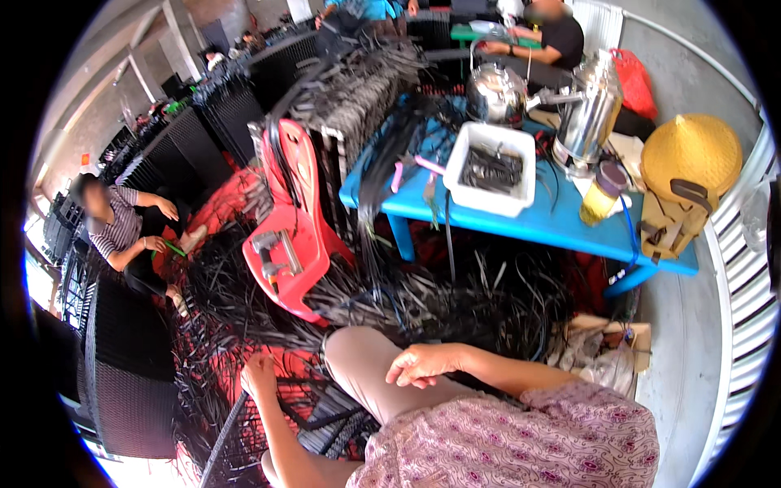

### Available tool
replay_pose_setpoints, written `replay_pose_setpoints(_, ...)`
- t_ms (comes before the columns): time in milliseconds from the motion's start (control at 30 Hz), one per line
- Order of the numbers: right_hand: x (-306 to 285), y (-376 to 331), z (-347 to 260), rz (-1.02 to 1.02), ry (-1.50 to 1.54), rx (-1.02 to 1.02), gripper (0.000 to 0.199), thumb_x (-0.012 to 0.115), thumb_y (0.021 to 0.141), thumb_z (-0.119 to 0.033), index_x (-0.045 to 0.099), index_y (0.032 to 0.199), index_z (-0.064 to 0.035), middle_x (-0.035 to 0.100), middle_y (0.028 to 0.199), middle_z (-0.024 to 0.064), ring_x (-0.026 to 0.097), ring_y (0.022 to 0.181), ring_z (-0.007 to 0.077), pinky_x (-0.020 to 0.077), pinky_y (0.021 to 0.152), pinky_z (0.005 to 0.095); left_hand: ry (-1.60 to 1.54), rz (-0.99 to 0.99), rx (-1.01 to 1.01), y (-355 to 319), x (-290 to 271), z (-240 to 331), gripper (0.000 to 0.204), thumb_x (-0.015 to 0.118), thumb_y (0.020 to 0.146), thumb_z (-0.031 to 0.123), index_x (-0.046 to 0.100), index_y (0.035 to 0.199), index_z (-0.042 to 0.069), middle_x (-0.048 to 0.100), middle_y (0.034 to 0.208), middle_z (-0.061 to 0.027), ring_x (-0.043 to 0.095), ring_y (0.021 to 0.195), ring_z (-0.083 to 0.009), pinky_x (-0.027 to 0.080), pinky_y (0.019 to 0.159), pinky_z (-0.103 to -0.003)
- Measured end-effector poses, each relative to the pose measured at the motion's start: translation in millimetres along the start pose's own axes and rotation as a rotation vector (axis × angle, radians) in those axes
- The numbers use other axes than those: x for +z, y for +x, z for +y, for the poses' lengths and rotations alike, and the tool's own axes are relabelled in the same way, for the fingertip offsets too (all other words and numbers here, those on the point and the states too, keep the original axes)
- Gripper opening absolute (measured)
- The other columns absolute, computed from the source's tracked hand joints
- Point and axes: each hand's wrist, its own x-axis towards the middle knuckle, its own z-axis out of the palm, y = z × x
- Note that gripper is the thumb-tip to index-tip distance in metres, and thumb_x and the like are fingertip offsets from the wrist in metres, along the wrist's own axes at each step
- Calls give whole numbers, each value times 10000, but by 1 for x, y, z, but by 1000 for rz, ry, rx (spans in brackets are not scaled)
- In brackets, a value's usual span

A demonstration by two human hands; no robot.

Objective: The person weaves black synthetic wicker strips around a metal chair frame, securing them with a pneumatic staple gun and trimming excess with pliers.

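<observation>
My left hand [259, 376] is closed at the upper end of a dark bar of a frame [221, 439] low in front of me. Its fingertips are partly turned away from view. Thick dark woven rails [333, 429] of what looks like the same frame lie between my left forearm and my legs. Over my raised knee hovers my right hand [423, 364], its fingers loosely bent and apart, with nothing seen in them. Loose black strips [220, 325] spread over the red floor around the frame.
A red plastic chair [305, 215] holds a staple gun [277, 256]. The blue table [488, 220] carries a white bin [490, 203], metal kettle [496, 93], vacuum flask [587, 114], jar [603, 193] and straw hat [691, 156]. A person [122, 215] sits at left; woven panels [130, 374] stand nearby.
</observation>
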Motion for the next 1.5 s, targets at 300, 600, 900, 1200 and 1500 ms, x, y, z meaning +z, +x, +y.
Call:
replay_pose_setpoints(300, -19, 8, 124, 455, 264, 119, 294, 638, 913, -161, 660, 1177, -34, 560, 649, 0, 467, 516, 72, 336, 443, 237, 19, -105, 14, 8, 11, -29, 324, 625, 880, 421, 740, 884, 117, 690, 784, -176, 660, 712, -383, 476, 629, -456)
replay_pose_setpoints(600, 17, 27, 136, 412, 200, 183, 342, 663, 907, -181, 652, 1221, -46, 630, 741, 5, 538, 586, 85, 426, 521, 244, 68, -9, -3, 2, 10, -16, 331, 628, 880, 391, 700, 803, 77, 672, 757, -196, 648, 736, -417, 454, 627, -513)
replay_pose_setpoints(900, 64, 48, 20, 724, -605, -486, 560, 705, 868, -307, 512, 1335, -66, 573, 1214, 152, 587, 1120, 303, 479, 957, 398, -59, 6, -34, -11, -13, 7, 265, 662, 842, 311, 692, 783, 55, 673, 729, -182, 650, 717, -400, 463, 651, -489)
replay_pose_setpoints(1200, 93, 94, 7, 626, -964, -631, 775, 737, 785, -370, 412, 1425, -75, 394, 1465, 184, 331, 1392, 374, 265, 1131, 508, -42, -23, -43, -7, -9, -3, 301, 653, 853, 356, 734, 855, 66, 697, 789, -185, 676, 777, -395, 496, 692, -485)
replay_pose_setpoints(1500, 87, 105, 20, 666, -1051, -604, 663, 679, 793, -309, 467, 1375, -74, 382, 1495, 142, 293, 1425, 347, 251, 1113, 519, -75, -36, -50, 1, -9, 0, 300, 658, 840, 372, 742, 877, 87, 694, 782, -176, 674, 768, -379, 495, 694, -469)
